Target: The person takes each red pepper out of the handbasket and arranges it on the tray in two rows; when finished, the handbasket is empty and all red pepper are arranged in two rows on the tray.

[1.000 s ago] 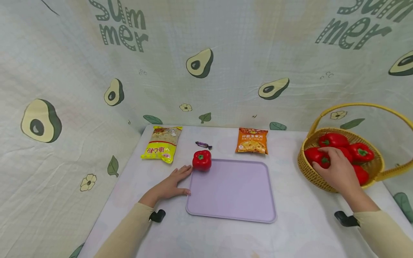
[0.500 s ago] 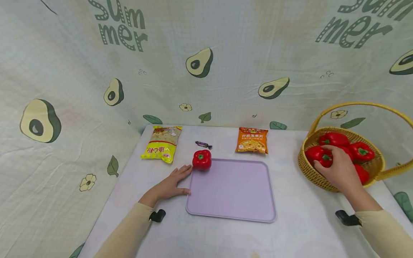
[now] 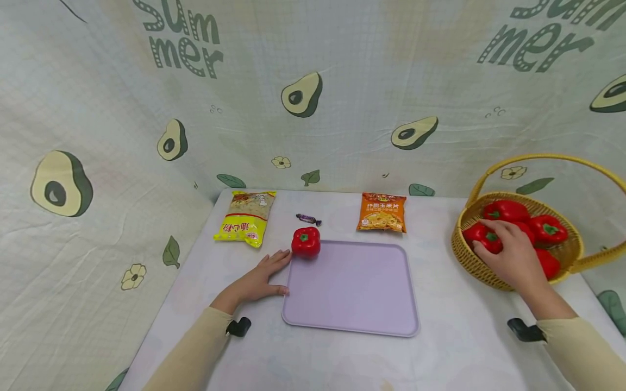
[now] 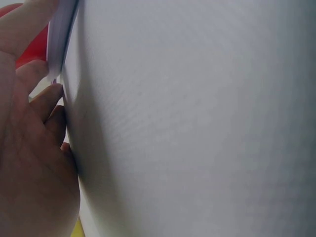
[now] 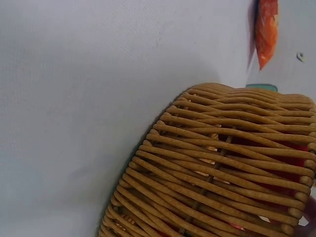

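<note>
My right hand reaches into a yellow wicker basket and grips a red bell pepper near its left rim, thumb and fingers around it. Several more red bell peppers lie in the basket. In the right wrist view the woven basket wall hides most of that hand. My left hand rests on the table at the left edge of a lilac tray, fingers extended, thumb at the tray's side. Another red bell pepper stands on the tray's back left corner, just beyond the left fingertips.
Behind the tray lie a yellow pasta bag, a small purple-wrapped candy and an orange snack packet. The basket's tall handle arches over its back side. A cloth wall printed with avocados closes off the back.
The gripped pepper has turned slightly in the basket, with the right hand shifting only a little. The left hand and the tray have stayed put.
</note>
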